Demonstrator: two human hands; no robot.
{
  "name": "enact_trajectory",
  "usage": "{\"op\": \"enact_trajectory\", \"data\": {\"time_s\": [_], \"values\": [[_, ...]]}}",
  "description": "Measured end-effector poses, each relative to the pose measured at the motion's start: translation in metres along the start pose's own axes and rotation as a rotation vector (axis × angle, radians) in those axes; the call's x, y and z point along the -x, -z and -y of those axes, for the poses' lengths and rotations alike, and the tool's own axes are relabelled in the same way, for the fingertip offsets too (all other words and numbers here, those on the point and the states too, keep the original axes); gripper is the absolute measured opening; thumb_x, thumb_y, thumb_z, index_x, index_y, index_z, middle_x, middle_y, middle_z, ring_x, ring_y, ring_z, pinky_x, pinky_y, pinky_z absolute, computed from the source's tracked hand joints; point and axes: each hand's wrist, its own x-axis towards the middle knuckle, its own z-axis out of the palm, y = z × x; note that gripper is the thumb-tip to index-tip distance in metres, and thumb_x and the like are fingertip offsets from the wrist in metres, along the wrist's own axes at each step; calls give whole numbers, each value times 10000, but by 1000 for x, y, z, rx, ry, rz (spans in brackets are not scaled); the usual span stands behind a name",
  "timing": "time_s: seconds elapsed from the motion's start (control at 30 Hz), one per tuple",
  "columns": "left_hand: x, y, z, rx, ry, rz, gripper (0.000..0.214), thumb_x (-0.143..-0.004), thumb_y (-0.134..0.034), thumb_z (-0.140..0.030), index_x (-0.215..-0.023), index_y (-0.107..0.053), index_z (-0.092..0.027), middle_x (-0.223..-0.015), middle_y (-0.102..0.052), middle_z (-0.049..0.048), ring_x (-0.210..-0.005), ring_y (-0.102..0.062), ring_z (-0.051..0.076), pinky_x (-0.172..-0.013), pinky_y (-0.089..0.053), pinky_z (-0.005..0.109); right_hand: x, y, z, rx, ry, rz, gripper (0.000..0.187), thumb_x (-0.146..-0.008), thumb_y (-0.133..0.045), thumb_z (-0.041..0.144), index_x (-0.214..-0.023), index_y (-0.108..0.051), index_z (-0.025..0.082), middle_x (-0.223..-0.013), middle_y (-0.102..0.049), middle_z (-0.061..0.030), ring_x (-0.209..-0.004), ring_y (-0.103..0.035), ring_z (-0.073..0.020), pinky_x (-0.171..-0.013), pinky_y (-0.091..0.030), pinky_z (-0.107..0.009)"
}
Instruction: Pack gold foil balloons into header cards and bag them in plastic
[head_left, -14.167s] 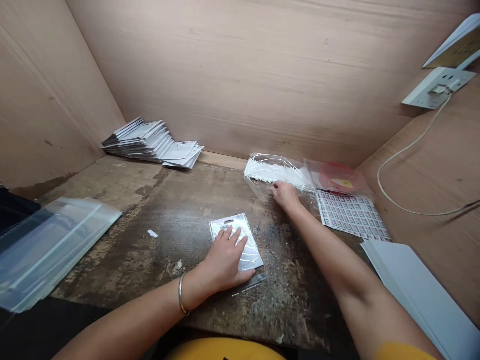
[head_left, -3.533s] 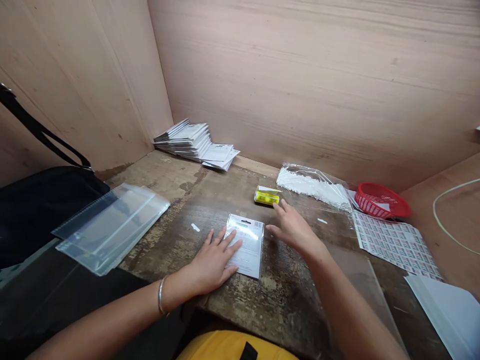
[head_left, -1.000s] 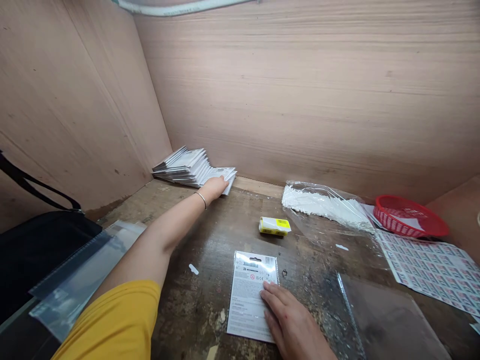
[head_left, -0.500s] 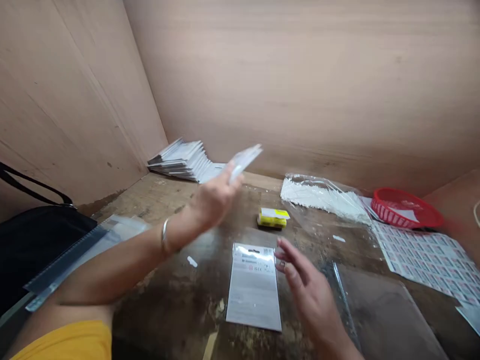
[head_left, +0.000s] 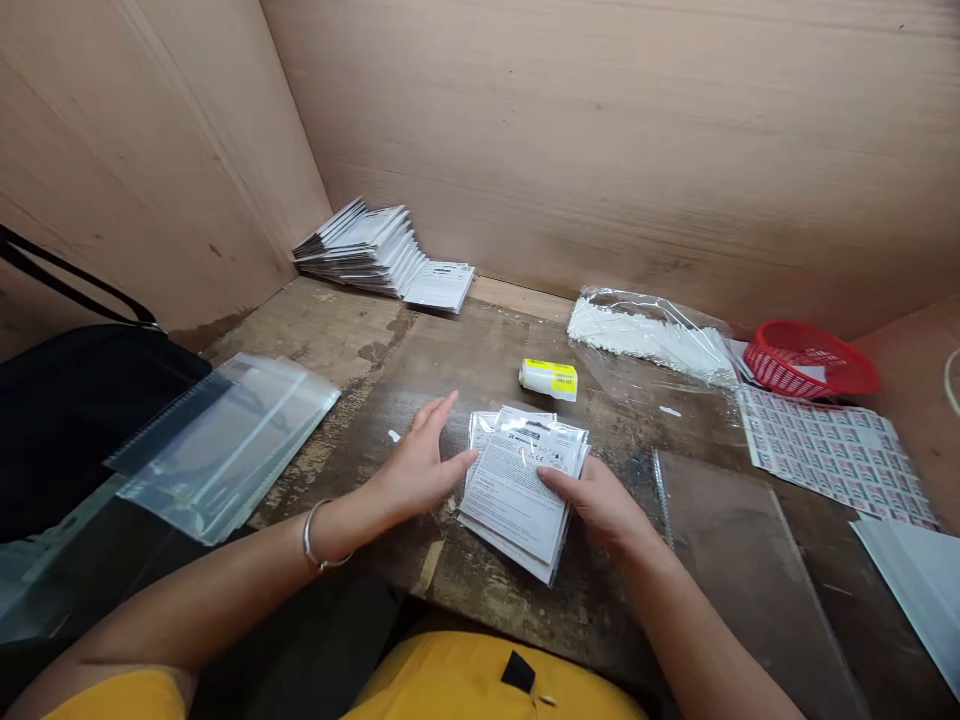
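Observation:
A small stack of white printed packets (head_left: 523,482) lies on the worn wooden table (head_left: 450,350) in front of me. My right hand (head_left: 596,500) grips the stack's right edge, thumb on top and fingers underneath. My left hand (head_left: 420,465) is open, fingers straight, its edge against the stack's left side. A silver bangle is on my left wrist. A small white and yellow box (head_left: 550,378) lies just beyond the stack.
A fanned pile of packets (head_left: 382,255) sits in the far left corner. Clear plastic sleeves (head_left: 225,440) and a black bag (head_left: 67,410) lie left. A bag of white pieces (head_left: 649,335), a red basket (head_left: 810,358) and a label sheet (head_left: 829,452) lie right.
My left hand fetched packets from the far pile and brought them back onto the packet in front of me. My right hand now holds the stack's right edge.

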Motion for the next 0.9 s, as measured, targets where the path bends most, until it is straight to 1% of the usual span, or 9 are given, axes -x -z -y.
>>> {"op": "enact_trajectory", "data": {"time_s": [0.1,0.2,0.3,0.43,0.57,0.67,0.73,0.83,0.9], "values": [[-18,-10,5,462,313,9,913,-780,-710,-277,-1516,-202,-98,-1461,-377,267,-1280,-490,320,-1032,-436,437,-7,0,-1,291,89,-137,401,-601,-768,422,-913,-711,176,-1023,-748,-130,-1003,-669,-383,-904,-496,-541],[-24,-18,0,694,402,-11,1013,-707,-789,-230,-1514,-192,-99,-1442,-397,275,-1232,-530,286,-959,-485,362,-7,-5,-6,469,155,-253,363,-631,-724,424,-901,-706,181,-1005,-745,-138,-1014,-657,-395,-924,-473,-563],[-26,-23,-4,735,428,14,899,-641,-841,-260,-1411,-408,-89,-1307,-545,244,-1092,-615,274,-873,-517,349,-1,-7,-15,361,186,-230,405,-677,-705,462,-963,-671,177,-1057,-732,-145,-1001,-667,-368,-906,-498,-538],[-17,-29,-10,723,212,222,488,-636,-829,-354,-1027,-677,-106,-1036,-702,135,-983,-651,271,-903,-501,393,17,-7,-12,147,279,-130,563,-716,-744,453,-1175,-554,189,-1176,-686,-126,-1052,-656,-296,-923,-517,-460],[2,-30,-24,630,-120,188,308,-754,-741,-346,-972,-668,-141,-951,-706,68,-930,-651,218,-869,-503,331,41,-4,13,48,377,-164,764,-706,-795,386,-1365,-434,247,-1261,-639,-85,-1094,-628,-251,-936,-515,-390],[9,-32,-24,543,-245,123,491,-697,-797,-284,-1127,-588,-173,-959,-686,45,-838,-647,178,-745,-521,274,49,0,20,107,403,-81,497,-709,-800,355,-1156,-629,220,-1100,-706,-69,-984,-658,-249,-878,-535,-366],[9,-36,-17,503,-260,117,544,-659,-825,-260,-1137,-580,-170,-978,-688,52,-849,-655,182,-756,-534,282,49,2,15,121,337,7,365,-687,-814,358,-993,-699,198,-976,-739,-69,-898,-684,-257,-851,-551,-388],[13,-42,-8,461,-285,189,373,-706,-788,-282,-1020,-643,-142,-963,-709,74,-856,-675,204,-770,-555,315,51,4,4,105,237,159,344,-688,-810,368,-974,-731,193,-921,-760,-70,-865,-708,-276,-837,-571,-427],[20,-42,-11,360,-416,191,251,-753,-749,-283,-942,-662,-143,-895,-716,68,-795,-677,194,-723,-555,305,58,5,4,177,312,174,284,-733,-777,345,-983,-742,216,-977,-758,-69,-915,-704,-282,-853,-569,-439]]}}
